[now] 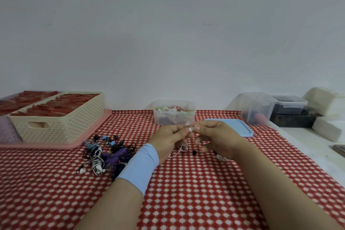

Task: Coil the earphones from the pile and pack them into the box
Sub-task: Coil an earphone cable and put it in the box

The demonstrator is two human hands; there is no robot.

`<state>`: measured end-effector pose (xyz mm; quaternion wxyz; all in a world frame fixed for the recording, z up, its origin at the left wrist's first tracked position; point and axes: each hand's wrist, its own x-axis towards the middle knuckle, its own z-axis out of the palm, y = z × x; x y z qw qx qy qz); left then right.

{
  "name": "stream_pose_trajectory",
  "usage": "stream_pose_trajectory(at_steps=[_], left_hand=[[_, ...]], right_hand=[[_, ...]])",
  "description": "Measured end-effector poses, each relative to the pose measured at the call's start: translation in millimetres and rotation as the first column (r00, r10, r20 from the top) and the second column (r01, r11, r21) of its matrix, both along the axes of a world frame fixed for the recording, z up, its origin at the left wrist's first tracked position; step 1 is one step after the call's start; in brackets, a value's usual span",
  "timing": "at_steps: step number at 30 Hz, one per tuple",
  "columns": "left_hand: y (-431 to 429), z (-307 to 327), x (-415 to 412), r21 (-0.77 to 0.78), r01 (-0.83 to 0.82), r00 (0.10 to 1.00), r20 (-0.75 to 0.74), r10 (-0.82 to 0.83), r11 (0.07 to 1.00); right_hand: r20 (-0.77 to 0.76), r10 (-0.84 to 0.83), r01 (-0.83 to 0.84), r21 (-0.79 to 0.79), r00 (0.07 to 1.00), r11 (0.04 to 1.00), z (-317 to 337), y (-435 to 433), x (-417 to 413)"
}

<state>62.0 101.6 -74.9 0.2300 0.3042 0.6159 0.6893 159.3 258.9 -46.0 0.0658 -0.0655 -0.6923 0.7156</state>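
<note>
A tangled pile of earphones [106, 152], black, white, blue and purple, lies on the red checked cloth left of my hands. My left hand [170, 137] and my right hand [214, 136] meet in front of the clear plastic box [174, 117], both pinching a white earphone [190, 129] between the fingertips. Its white cord [182, 148] hangs down in loops under my left palm. The box holds several coiled earphones. A light blue band wraps my left wrist.
The box's blue lid [237, 127] lies flat just right of it. A cream perforated basket [59, 117] of red items sits on a pink tray at the left. Clear and black containers [276, 112] stand at the back right. A small black bud [194, 152] lies under my hands.
</note>
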Motion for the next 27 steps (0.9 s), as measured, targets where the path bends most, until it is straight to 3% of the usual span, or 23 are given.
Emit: stream_pose_trajectory(at_steps=[13, 21, 27], left_hand=[[0.8, 2.3, 1.7, 0.047, 0.05, 0.996, 0.065, -0.053, 0.998], [-1.7, 4.5, -1.3, 0.026, -0.024, 0.994, 0.103, 0.021, 0.999], [-3.4, 5.2, 0.3, -0.033, -0.056, 0.997, 0.049, 0.058, 0.998]], right_hand=[[-0.017, 0.024, -0.024, 0.038, 1.0, 0.999, 3.0, 0.0, 4.4], [-0.081, -0.077, 0.084, 0.092, 0.994, 0.992, 3.7, -9.8, 1.6], [-0.102, -0.084, 0.105, 0.23, 0.991, 0.968, 8.9, -9.3, 7.7]])
